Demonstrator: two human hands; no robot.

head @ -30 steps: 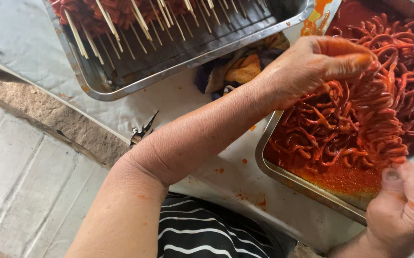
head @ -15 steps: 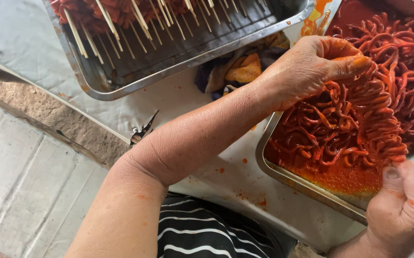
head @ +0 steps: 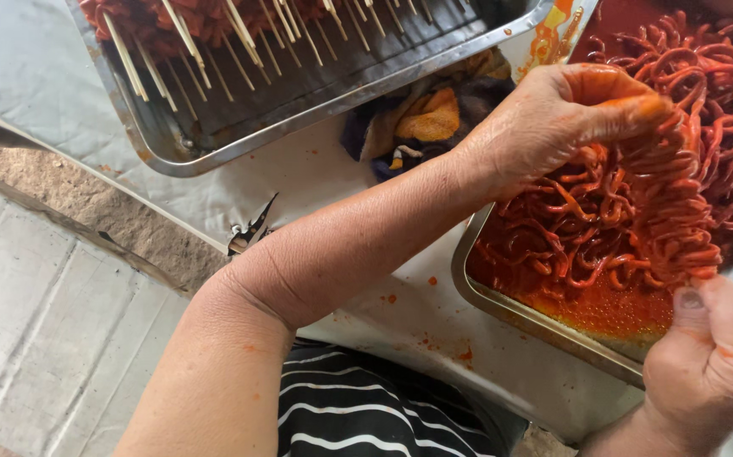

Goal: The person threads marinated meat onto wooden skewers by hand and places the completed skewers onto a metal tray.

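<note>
My left hand (head: 553,118) reaches across to a steel tray (head: 502,306) of red, sauce-coated meat strips (head: 578,228). Its sauce-stained fingertips pinch the top of a tightly folded stack of strips (head: 680,203). This stack runs down to my right hand (head: 713,364) at the lower right. That hand is closed around the stack's lower end, thumb up against it. The stick inside the stack is hidden. Red oily sauce pools in the tray's near corner.
A second steel tray (head: 299,118) at the top holds finished skewers (head: 239,34) with wooden sticks pointing toward me. A crumpled dark and orange cloth (head: 421,118) lies between the trays. A sauce-spotted white sheet (head: 316,178) covers the table; a concrete ledge (head: 70,203) lies left.
My left fingertips shifted slightly at the top of the stack, and my right hand edged up a little. The view drifted slightly. Both hands keep their hold.
</note>
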